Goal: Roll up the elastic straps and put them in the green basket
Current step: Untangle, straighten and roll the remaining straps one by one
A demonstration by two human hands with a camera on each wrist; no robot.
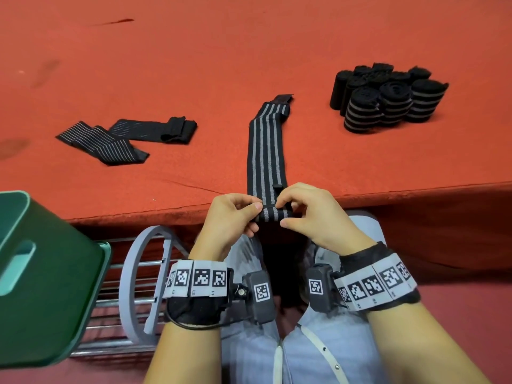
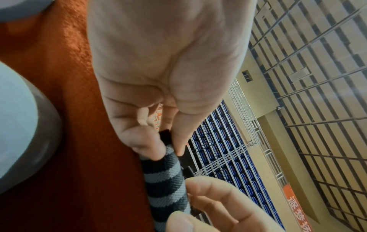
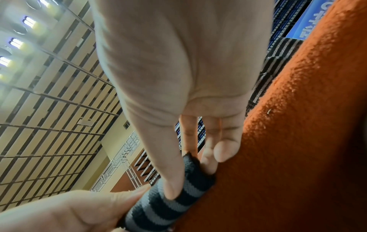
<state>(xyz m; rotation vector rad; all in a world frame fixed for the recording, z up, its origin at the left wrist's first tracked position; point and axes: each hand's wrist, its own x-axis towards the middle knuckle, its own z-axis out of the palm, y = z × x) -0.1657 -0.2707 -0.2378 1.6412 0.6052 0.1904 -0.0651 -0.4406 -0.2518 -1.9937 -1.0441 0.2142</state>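
Closest to us, our forearms wear black wrist bands with white coded tags, and beyond them both hands meet at the near edge of the red felt-covered bench (image 1: pixel 194 65). Our left hand (image 1: pixel 231 217) pinches the left end of a small started roll between thumb and fingertips; our right hand (image 1: pixel 310 214) pinches the right end the same way, thumb below and fingers curled over the top. The roll belongs to a long black elastic strap with grey lengthwise stripes (image 1: pixel 266 151), which runs from our hands straight away across the bench, its far end bending to the right.

In the left wrist view the left hand (image 2: pixel 158 78) grips the striped strap (image 2: pixel 164 180) at its tip; in the right wrist view the right hand (image 3: pixel 178 78) has its thumb pressed on the strap (image 3: pixel 168 199), tight against the red felt.

To the left on the bench lie two more flat black straps with thin pale lines (image 1: pixel 124 139), partly overlapping. Far right stands a cluster of rolled black-and-grey straps (image 1: pixel 388 98), upright and touching one another. The dark green plastic basket (image 1: pixel 50 273) sits at our lower left, off the bench, beside a grey ring on a metal rack (image 1: pixel 144 284).
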